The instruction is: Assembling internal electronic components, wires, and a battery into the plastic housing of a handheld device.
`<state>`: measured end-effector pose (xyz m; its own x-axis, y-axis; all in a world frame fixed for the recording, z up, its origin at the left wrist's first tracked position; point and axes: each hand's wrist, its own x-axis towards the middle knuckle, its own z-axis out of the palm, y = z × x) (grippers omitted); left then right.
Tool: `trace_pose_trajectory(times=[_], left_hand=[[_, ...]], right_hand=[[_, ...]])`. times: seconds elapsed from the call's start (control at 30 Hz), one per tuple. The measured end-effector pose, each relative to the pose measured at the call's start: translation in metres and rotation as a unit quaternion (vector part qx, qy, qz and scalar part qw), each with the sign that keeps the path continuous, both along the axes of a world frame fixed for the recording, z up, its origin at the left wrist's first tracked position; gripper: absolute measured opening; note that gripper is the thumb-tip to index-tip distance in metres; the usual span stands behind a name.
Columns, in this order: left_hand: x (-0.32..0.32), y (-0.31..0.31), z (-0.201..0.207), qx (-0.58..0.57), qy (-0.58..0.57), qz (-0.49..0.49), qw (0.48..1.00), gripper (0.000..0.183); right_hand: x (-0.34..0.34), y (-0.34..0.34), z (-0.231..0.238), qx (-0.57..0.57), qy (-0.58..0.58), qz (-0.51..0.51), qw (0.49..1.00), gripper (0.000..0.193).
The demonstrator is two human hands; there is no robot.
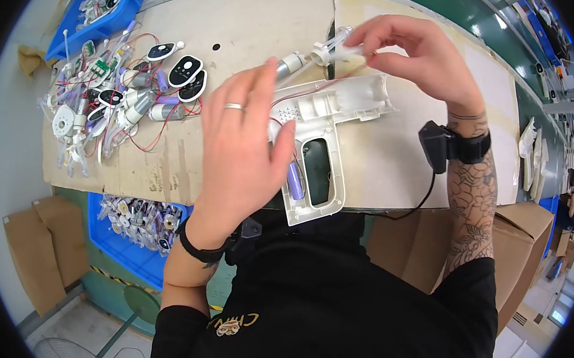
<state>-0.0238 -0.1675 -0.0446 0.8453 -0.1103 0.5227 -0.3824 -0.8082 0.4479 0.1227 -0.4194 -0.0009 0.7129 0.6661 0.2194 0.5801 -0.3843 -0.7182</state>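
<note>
A white gun-shaped plastic half shell (331, 169) lies with its inside up at the table's front edge. Red wires and a purple battery cell (294, 181) sit in its handle. My left hand (241, 142) is over the shell's left end, fingers stretched out and thumb apart; it hides that part. Beyond the shell, my right hand (418, 50) pinches the clear end of a nozzle assembly (321, 53) between thumb and fingers. A silver motor with a white collar (290, 64) lies in line with this assembly, close to my left fingertips.
Wired motors, batteries and black oval panels (186, 71) are heaped at the left. A blue bin (125, 7) stands at the back left, another blue bin (125, 247) below the table. White shell pieces (530, 152) lie at the right, above a cardboard box (518, 243).
</note>
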Motion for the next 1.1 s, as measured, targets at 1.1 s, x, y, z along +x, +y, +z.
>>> trace_pose_trajectory(times=[1.1], left_hand=[[-0.015, -0.038, -0.031, 0.172, 0.100, -0.037, 0.979, 0.041]], right_hand=[[-0.027, 0.012, -0.037, -0.252, -0.151, 0.115, 0.949, 0.014]])
